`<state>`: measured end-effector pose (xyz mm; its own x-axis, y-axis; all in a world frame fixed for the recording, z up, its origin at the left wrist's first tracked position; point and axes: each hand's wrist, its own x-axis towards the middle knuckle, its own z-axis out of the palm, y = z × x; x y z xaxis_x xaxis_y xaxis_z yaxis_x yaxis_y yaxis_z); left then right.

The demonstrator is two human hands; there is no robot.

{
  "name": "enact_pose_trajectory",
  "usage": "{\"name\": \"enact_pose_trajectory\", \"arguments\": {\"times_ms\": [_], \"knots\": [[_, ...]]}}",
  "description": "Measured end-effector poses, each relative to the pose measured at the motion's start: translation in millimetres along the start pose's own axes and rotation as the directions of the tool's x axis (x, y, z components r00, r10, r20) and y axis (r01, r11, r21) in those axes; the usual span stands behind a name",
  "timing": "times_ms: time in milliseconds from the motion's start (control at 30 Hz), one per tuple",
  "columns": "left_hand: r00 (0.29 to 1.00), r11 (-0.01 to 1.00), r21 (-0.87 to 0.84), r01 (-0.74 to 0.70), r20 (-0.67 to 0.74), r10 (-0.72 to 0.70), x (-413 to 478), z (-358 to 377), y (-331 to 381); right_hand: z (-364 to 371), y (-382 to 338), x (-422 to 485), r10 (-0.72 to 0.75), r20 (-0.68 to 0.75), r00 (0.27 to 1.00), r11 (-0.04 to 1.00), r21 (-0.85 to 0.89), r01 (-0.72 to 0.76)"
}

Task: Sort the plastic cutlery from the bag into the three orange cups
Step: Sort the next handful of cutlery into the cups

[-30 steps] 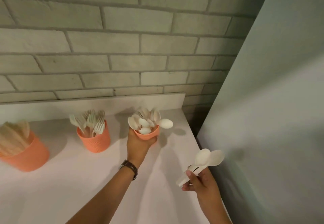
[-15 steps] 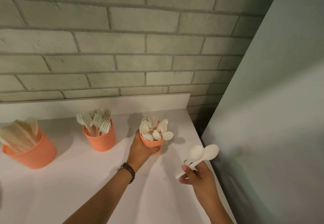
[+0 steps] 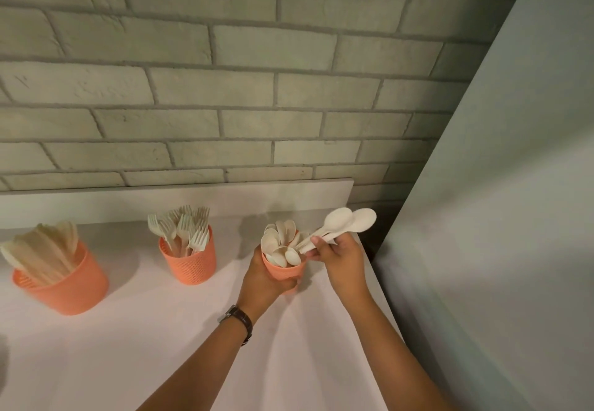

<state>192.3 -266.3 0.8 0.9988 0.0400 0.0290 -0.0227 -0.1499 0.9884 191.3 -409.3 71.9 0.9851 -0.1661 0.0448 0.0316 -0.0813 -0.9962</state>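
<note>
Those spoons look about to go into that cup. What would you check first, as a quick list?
1. Grip: the right hand pinches the held spoons by their handles: ok.
2. Support: the left hand grips the spoon cup: ok.
3. Right target: only spoons show in that cup: ok.
4. Aim: handle ends sit at the cup's mouth: ok.
5. Room left inside the cup: cannot tell.
6. The fork cup and knife cup stand apart, out of the way: ok.

Base of cup [image 3: 283, 271] behind left fingers [image 3: 291, 286]
</note>
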Motion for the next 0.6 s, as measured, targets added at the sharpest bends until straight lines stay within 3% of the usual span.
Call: {"name": "enact_pose_trajectory", "arguments": {"times_ms": [100, 167, 267, 400, 600], "knots": [[1.000, 1.000, -0.002, 0.020, -0.007, -0.020, 2.4, 0.2, -4.8, 14.3, 2.9, 10.5, -0.049, 0.003, 0.999, 0.977, -0.206, 0.048], [0.999, 0.999, -0.009, 0.047, -0.015, -0.047, 3.2, 0.1, -5.8, 19.6, 6.5, 14.9, -0.082, 0.044, 0.996, 0.908, -0.408, 0.093], [0.998, 0.999, -0.002, 0.052, -0.018, -0.052, 5.5, -0.2, -8.4, 19.5, 7.6, 14.1, -0.003, 0.124, 0.992, 0.824, -0.562, 0.073], [0.998, 0.998, 0.007, 0.055, -0.021, -0.055, 8.5, -2.4, -7.1, 11.2, -0.4, 11.6, 0.037, 0.181, 0.983, 0.872, -0.485, 0.056], [0.995, 0.996, -0.015, 0.090, -0.043, -0.091, 2.0, -2.2, 11.7, 2.1, -15.5, 5.6, 0.009, 0.091, 0.996, 0.963, -0.268, 0.016]]}}
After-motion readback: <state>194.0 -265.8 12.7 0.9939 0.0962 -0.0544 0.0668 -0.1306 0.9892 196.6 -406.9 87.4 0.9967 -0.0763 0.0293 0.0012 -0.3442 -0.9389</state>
